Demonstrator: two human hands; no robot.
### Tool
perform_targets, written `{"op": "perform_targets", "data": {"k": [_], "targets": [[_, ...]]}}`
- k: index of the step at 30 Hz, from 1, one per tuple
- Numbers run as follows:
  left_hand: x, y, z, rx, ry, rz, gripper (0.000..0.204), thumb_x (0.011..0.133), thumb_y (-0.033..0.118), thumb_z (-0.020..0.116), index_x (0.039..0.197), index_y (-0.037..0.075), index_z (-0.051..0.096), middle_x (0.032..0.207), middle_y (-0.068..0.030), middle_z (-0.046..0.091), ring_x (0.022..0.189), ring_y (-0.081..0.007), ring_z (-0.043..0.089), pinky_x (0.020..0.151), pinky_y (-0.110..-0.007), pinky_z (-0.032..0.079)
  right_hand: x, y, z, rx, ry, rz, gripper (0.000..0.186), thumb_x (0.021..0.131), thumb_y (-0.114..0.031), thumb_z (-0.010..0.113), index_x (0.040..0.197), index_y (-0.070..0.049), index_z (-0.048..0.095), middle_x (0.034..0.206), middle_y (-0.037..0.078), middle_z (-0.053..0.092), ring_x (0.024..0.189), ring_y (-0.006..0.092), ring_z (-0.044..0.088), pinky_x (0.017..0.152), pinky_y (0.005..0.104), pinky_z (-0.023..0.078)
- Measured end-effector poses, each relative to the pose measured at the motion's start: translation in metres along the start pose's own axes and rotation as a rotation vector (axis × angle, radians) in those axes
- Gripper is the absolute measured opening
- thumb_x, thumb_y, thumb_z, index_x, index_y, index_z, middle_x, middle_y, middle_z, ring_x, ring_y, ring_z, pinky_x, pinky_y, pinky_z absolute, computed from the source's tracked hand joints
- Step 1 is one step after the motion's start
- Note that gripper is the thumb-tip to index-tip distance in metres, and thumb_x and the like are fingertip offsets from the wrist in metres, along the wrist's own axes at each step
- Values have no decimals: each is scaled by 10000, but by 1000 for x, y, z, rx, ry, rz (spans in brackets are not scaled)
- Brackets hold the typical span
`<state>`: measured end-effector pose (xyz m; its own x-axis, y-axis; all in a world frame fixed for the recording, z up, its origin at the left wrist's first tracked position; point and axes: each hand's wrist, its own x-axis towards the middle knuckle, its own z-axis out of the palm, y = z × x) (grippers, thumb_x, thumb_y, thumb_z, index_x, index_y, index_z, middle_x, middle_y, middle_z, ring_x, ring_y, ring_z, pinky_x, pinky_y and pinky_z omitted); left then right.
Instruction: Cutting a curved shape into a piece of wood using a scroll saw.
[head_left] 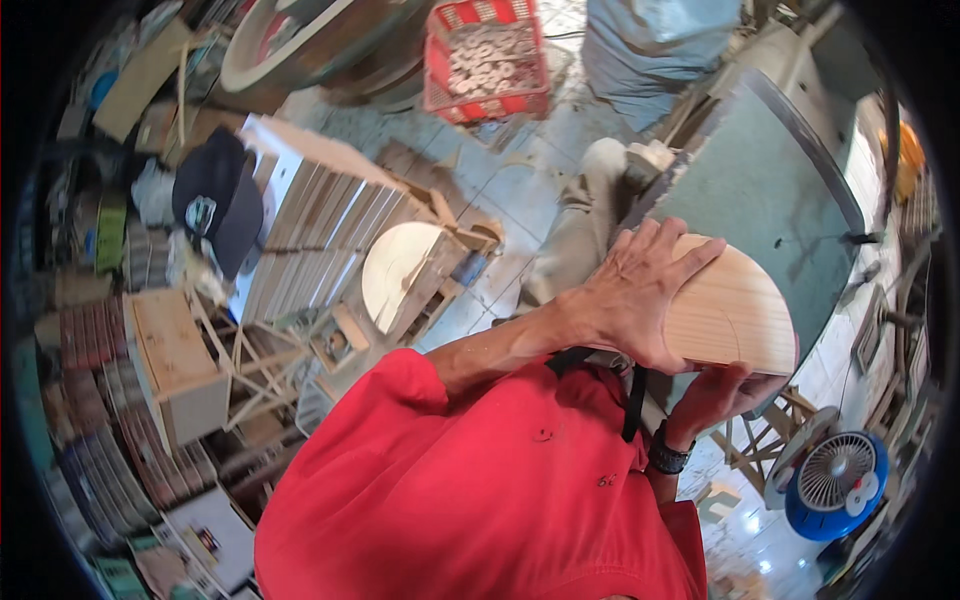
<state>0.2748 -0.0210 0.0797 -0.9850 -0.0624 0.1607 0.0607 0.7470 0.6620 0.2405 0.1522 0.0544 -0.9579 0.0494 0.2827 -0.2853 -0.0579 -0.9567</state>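
Observation:
A pale half-round wooden board (735, 310) is between my hands, over the near part of a grey-green work surface (775, 180). My left hand (635, 295) grips its left side, fingers spread over the top and the thumb at the near edge. From below, my right hand (710, 400), with a dark watch (668, 452) on its wrist, holds the near edge; the thumb shows there, while the other fingers are mostly hidden under the wood. A thin curved line is visible on the board's face.
To the left, another half-round board (395, 270) rests by a stack of wooden pieces (320, 240) with a dark cap (215, 205) on it. A red crate (485, 60) of small pale rings stands ahead. A blue fan (838, 485) is at the lower right.

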Motion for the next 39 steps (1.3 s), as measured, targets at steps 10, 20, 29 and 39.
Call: {"op": "perform_targets", "data": {"k": [10,20,29,39], "targets": [[-113,-87,-34,-168,283,-268,1235,519,403,912,1503,-64,331,1342,-252,457,1252,-389,473,1105,-452,407,-12,1,73,5,-885,216,847,953,-49,659,1622,-97,143,1543,209,453,1229,297,625,1008,402,523],[-295,-164,-26,383,567,-848,1223,486,473,909,1488,43,355,1281,-231,424,1207,-414,469,987,-528,433,-94,89,142,-4,-1424,495,801,987,-232,672,1612,-86,192,1520,289,442,1260,346,606,970,391,530],[-324,-211,-31,586,441,-1030,1125,548,482,880,1495,107,405,1472,-264,324,1326,-477,368,1044,-587,388,-128,110,149,-208,-1598,116,704,970,-273,662,1558,-83,325,996,312,681,1081,415,666,862,463,516],[-346,-238,-38,669,198,-957,1266,574,551,894,1583,103,274,1547,-177,419,1390,-426,380,1173,-546,288,-92,79,64,-58,-1365,210,524,979,-227,636,1432,-18,477,1087,226,692,925,400,672,840,429,516]]}}
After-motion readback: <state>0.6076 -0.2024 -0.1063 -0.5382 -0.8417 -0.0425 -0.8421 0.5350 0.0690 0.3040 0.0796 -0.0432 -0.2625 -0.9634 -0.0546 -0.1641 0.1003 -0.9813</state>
